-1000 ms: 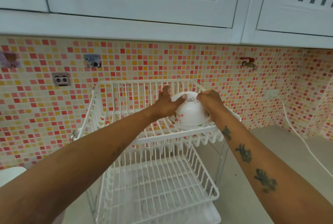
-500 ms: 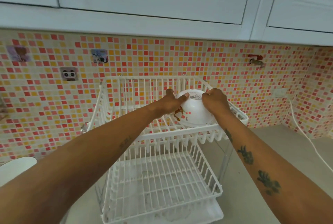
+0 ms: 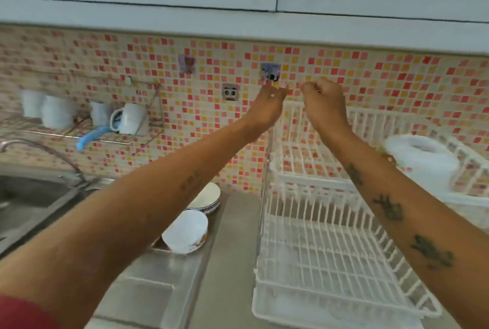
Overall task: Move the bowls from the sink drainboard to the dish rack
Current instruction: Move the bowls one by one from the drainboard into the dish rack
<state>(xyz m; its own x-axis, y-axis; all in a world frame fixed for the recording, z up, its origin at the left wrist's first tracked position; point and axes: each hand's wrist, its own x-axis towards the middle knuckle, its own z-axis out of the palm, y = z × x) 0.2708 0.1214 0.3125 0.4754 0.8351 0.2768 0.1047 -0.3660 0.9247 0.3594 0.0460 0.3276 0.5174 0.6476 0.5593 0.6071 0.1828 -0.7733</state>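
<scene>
A white bowl (image 3: pixel 420 160) rests upside down in the upper tier of the white wire dish rack (image 3: pixel 325 257) at the right. Two more white bowls stand on the steel drainboard (image 3: pixel 169 275): one (image 3: pixel 185 230) tilted on its side, and behind it one with a blue rim (image 3: pixel 206 197). My left hand (image 3: pixel 271 99) and my right hand (image 3: pixel 321 98) are raised side by side in front of the tiled wall, above the rack's left end. Both hold nothing, with fingers loosely curled. The view is blurred.
A steel sink (image 3: pixel 29 196) with a curved tap (image 3: pixel 39 151) lies at the left. A wall shelf (image 3: pixel 87 127) above it carries white mugs and a blue brush. White cabinets hang overhead.
Both hands have let go of the bowl, which now sits in the rack's upper tier, and have lifted up and to the left. The view has swung left, showing the sink and drainboard.
</scene>
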